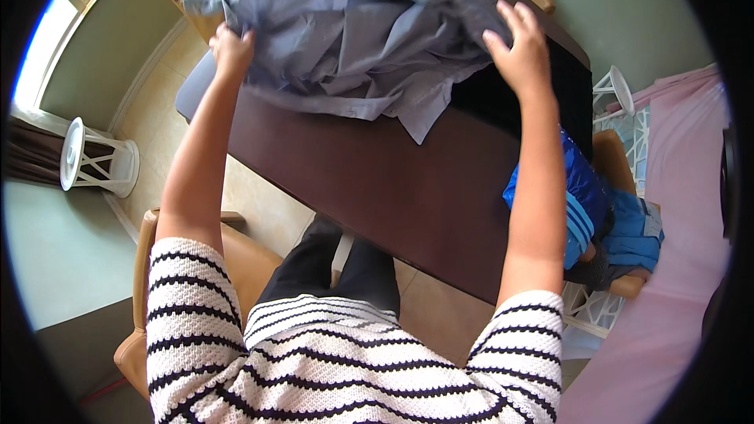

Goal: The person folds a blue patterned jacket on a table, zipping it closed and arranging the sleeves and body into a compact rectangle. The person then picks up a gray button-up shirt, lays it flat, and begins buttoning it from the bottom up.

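A wrinkled grey garment point(377, 53), apparently a shirt, spreads over the far part of a dark brown table point(377, 188). Its upper folds are blurred, and one pointed corner hangs towards me. My left hand point(232, 52) grips the garment's left side, with the fingertips partly hidden by cloth. At the garment's right side is my right hand point(521, 47), its thumb and fingers spread apart. The cloth lies just beside and beyond those fingers; whether they touch it is hard to see. Black cloth point(568, 85) lies on the table under and beside my right forearm.
Blue clothing point(583, 188) is heaped at the table's right side, with more blue cloth point(630, 229) on a tan chair. Another tan chair point(247, 253) stands close on my left. A white stand point(100, 156) is on the floor at left. Pink fabric point(677, 188) hangs at right.
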Action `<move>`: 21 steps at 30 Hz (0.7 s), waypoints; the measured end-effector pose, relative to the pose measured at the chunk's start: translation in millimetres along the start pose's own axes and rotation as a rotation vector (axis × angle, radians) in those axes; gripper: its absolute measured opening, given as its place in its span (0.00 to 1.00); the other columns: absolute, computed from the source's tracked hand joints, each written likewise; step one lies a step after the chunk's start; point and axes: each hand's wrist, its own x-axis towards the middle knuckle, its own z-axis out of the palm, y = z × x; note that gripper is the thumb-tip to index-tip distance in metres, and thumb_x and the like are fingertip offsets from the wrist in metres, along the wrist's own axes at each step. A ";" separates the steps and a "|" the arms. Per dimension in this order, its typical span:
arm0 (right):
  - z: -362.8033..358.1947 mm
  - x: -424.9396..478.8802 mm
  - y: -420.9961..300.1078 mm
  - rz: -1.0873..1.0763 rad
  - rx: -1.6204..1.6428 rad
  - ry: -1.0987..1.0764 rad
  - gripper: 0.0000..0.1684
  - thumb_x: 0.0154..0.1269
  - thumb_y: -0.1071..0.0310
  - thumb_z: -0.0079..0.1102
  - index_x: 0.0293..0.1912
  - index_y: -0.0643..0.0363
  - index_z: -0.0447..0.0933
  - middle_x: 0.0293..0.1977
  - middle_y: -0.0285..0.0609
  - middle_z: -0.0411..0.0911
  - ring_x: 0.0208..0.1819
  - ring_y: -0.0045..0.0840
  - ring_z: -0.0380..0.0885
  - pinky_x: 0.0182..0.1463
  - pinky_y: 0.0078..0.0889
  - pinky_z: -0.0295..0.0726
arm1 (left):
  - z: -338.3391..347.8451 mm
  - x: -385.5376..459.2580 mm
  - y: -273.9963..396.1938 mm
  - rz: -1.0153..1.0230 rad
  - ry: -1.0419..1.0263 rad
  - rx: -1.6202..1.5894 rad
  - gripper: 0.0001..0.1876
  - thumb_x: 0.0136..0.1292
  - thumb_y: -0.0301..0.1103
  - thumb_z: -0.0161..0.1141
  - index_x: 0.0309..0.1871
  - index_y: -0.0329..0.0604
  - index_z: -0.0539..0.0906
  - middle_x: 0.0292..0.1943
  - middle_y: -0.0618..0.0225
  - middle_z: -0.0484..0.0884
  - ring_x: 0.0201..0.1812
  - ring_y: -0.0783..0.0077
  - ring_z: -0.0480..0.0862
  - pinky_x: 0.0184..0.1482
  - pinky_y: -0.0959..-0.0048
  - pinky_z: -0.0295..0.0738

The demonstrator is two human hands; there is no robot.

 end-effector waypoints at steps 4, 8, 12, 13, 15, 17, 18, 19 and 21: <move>36.5 -62.2 -6.6 0.376 -0.070 -0.216 0.37 0.54 0.56 0.67 0.63 0.52 0.67 0.61 0.48 0.69 0.58 0.46 0.71 0.60 0.45 0.73 | -2.9 -75.4 -24.2 0.146 0.273 -0.026 0.33 0.59 0.43 0.66 0.60 0.29 0.69 0.54 0.43 0.73 0.60 0.46 0.68 0.66 0.58 0.59; 71.1 -101.8 4.5 0.736 0.364 -0.416 0.43 0.50 0.49 0.70 0.60 0.64 0.68 0.43 0.56 0.80 0.47 0.48 0.79 0.54 0.43 0.77 | -18.1 -180.1 42.1 0.792 -0.086 -0.185 0.26 0.47 0.29 0.71 0.52 0.45 0.77 0.52 0.61 0.77 0.57 0.55 0.73 0.64 0.57 0.61; 102.3 -115.8 -50.2 0.744 0.372 -0.308 0.39 0.49 0.56 0.72 0.55 0.70 0.71 0.39 0.55 0.82 0.40 0.41 0.83 0.48 0.38 0.79 | 13.3 -215.1 82.0 1.035 -0.153 0.138 0.35 0.51 0.28 0.64 0.66 0.53 0.70 0.60 0.68 0.73 0.64 0.64 0.70 0.69 0.58 0.55; 106.3 -118.6 -56.0 0.778 0.366 -0.294 0.33 0.49 0.60 0.69 0.52 0.68 0.72 0.38 0.55 0.82 0.40 0.41 0.83 0.49 0.38 0.78 | 26.2 -210.6 83.9 1.028 -0.183 0.154 0.32 0.52 0.28 0.64 0.63 0.53 0.72 0.55 0.68 0.76 0.61 0.64 0.72 0.68 0.59 0.57; 98.0 -118.8 -64.1 0.819 0.407 -0.277 0.25 0.52 0.68 0.59 0.52 0.61 0.70 0.41 0.59 0.81 0.44 0.50 0.81 0.50 0.45 0.77 | 32.4 -201.0 86.6 0.998 -0.314 0.140 0.26 0.52 0.26 0.63 0.58 0.51 0.77 0.45 0.67 0.79 0.54 0.64 0.77 0.63 0.60 0.62; 66.2 -122.1 -69.4 0.751 0.512 -0.015 0.26 0.53 0.72 0.56 0.54 0.58 0.68 0.34 0.55 0.83 0.39 0.49 0.82 0.45 0.44 0.79 | 21.2 -190.1 90.1 0.946 -0.508 0.079 0.21 0.51 0.26 0.63 0.52 0.48 0.81 0.38 0.66 0.79 0.48 0.62 0.80 0.57 0.61 0.69; 42.5 -123.6 -73.8 0.710 0.597 0.069 0.29 0.54 0.76 0.53 0.58 0.56 0.67 0.25 0.47 0.80 0.28 0.36 0.81 0.34 0.35 0.78 | 6.4 -186.9 91.7 0.943 -0.603 -0.009 0.19 0.51 0.25 0.63 0.49 0.47 0.81 0.37 0.65 0.79 0.46 0.61 0.80 0.53 0.61 0.71; 1.6 -120.5 -85.7 0.709 0.655 -0.003 0.31 0.55 0.79 0.51 0.61 0.57 0.67 0.17 0.37 0.70 0.19 0.17 0.68 0.25 0.24 0.68 | -18.3 -186.2 94.1 0.931 -0.698 -0.096 0.16 0.51 0.25 0.63 0.46 0.45 0.82 0.36 0.64 0.79 0.43 0.60 0.81 0.49 0.62 0.74; -56.5 -132.8 -95.7 0.593 0.689 -0.022 0.24 0.57 0.82 0.50 0.54 0.61 0.75 0.15 0.29 0.59 0.18 0.08 0.56 0.22 0.16 0.57 | -65.4 -190.3 101.7 0.940 -0.861 -0.213 0.14 0.50 0.25 0.64 0.42 0.43 0.83 0.34 0.63 0.79 0.39 0.57 0.81 0.42 0.62 0.77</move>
